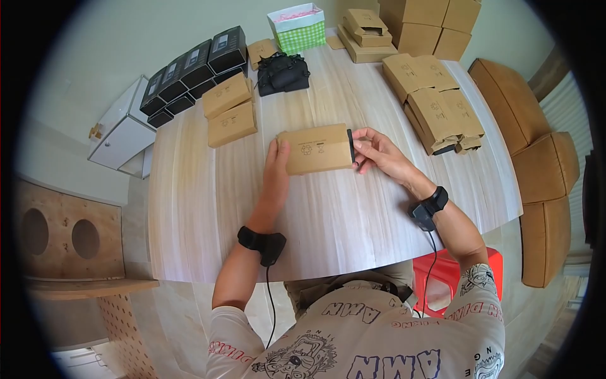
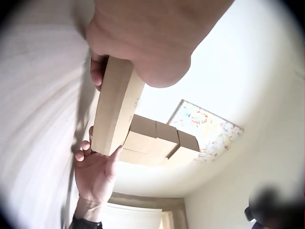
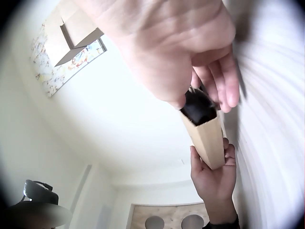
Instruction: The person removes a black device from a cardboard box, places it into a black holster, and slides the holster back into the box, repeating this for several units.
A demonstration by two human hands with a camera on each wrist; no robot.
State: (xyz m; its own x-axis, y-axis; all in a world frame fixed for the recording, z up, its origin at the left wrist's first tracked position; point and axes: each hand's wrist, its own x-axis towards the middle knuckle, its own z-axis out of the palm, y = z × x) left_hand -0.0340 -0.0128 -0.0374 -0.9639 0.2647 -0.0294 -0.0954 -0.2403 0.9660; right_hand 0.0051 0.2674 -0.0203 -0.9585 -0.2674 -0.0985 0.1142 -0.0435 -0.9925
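A brown cardboard box (image 1: 319, 150) with printed recycling marks is held over the table in front of me. My left hand (image 1: 276, 158) grips its left end, thumb on the near face and fingers round behind. A black item (image 3: 199, 106) sticks out a little from the box's right end, most of it hidden inside the cardboard. My right hand (image 1: 383, 155) holds this black end between thumb and fingers. In the left wrist view the long side of the box (image 2: 114, 102) spans between both hands.
Two brown boxes (image 1: 231, 120) lie at the left, near stacked black boxes (image 1: 192, 66). A black bag (image 1: 283, 74) and a green checked bin (image 1: 298, 31) stand at the back. More brown boxes (image 1: 435, 104) lie at the right, with larger cartons (image 1: 423, 38) behind.
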